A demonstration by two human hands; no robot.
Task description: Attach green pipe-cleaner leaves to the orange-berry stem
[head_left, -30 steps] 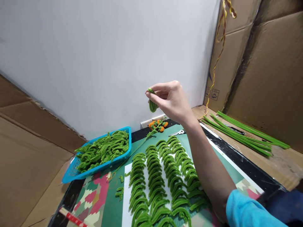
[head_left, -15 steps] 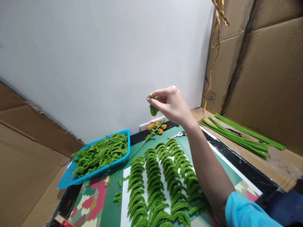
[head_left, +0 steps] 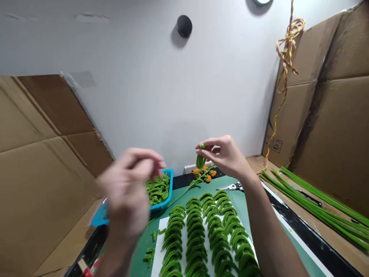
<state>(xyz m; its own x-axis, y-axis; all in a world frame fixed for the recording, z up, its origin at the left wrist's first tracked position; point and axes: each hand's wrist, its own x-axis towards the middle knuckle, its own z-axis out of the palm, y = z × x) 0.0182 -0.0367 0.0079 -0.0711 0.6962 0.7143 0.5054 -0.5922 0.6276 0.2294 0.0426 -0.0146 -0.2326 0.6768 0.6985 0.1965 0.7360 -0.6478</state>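
Your right hand [head_left: 227,156] pinched a folded green pipe-cleaner loop [head_left: 200,159] between thumb and fingertips, raised above the rows of green loops [head_left: 201,231]. Your blurred left hand [head_left: 129,188] hovered before the blue basket [head_left: 170,184], fingers curled; whether it gripped anything, I couldn't tell. No writing was legible.

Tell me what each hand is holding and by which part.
The right hand pinches a small bent green pipe-cleaner piece by its top end, between thumb and fingertips. The left hand is blurred; whether it holds anything cannot be told.
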